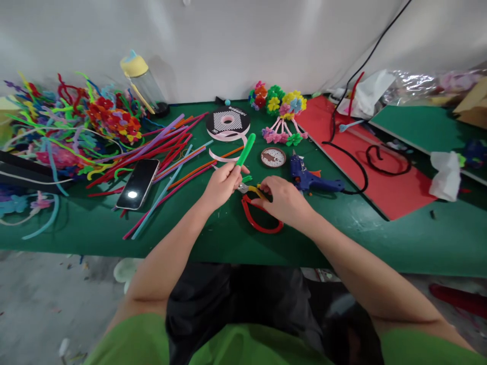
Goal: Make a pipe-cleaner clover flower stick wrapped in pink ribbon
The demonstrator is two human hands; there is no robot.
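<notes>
My left hand (pixel 223 186) is closed around a bundle of green pipe cleaners (pixel 246 150), which points up and away from me. A short green end shows below the fingers. My right hand (pixel 287 198) grips a small pair of pliers (pixel 255 190) with yellow handles. Their metal jaws are beside my left fingertips, near the green ends; whether they touch is hard to tell. Red-handled scissors (pixel 263 229) lie on the table under my right hand, their blades hidden. Just beyond sits a round dish of small white beads (pixel 273 157).
A blue glue gun (pixel 314 180) with a black cord lies right of my hand, beside a red board (pixel 365 157). Ribbon spool (pixel 228 121), pipe-cleaner flowers (pixel 283 104), a phone (pixel 137 184), loose pipe cleaners (pixel 178 152) and a bottle (pixel 143 83) stand or lie around.
</notes>
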